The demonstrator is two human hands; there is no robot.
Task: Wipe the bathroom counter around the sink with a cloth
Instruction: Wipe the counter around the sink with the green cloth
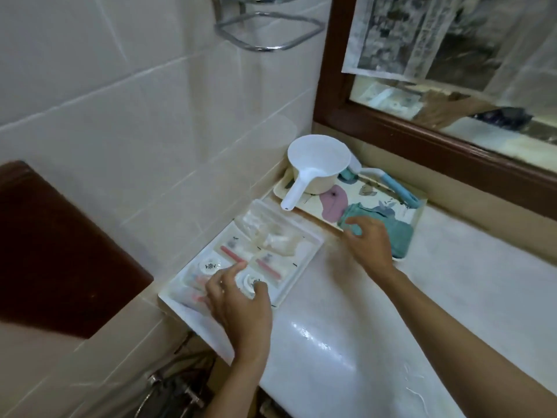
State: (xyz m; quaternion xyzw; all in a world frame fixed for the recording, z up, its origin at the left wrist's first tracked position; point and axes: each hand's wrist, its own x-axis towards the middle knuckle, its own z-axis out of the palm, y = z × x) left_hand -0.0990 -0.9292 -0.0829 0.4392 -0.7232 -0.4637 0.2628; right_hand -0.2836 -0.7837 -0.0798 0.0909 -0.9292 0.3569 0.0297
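1. Head view: the right hand (369, 245) reaches to the teal cloth (391, 233), which lies folded at the near corner of the patterned tray (420, 211) by the counter's back edge. The fingers rest on the cloth's near side; whether they have closed on it I cannot tell.
2. The left hand (238, 300) hovers with fingers spread and loose, holding nothing, over the white toiletry tray (177, 303) at the counter's left end.
3. The counter (346, 327) between the trays lies bare and glossy; no sink shows.
4. Risk: the white ladle (313, 167) stands on the same patterned tray, its handle jutting over the tray's left edge. Dragging the cloth out could shift the tray and tip the ladle.
5. The toiletry tray overhangs the counter's left edge; a push from a wiping stroke or the left hand could slide it off.
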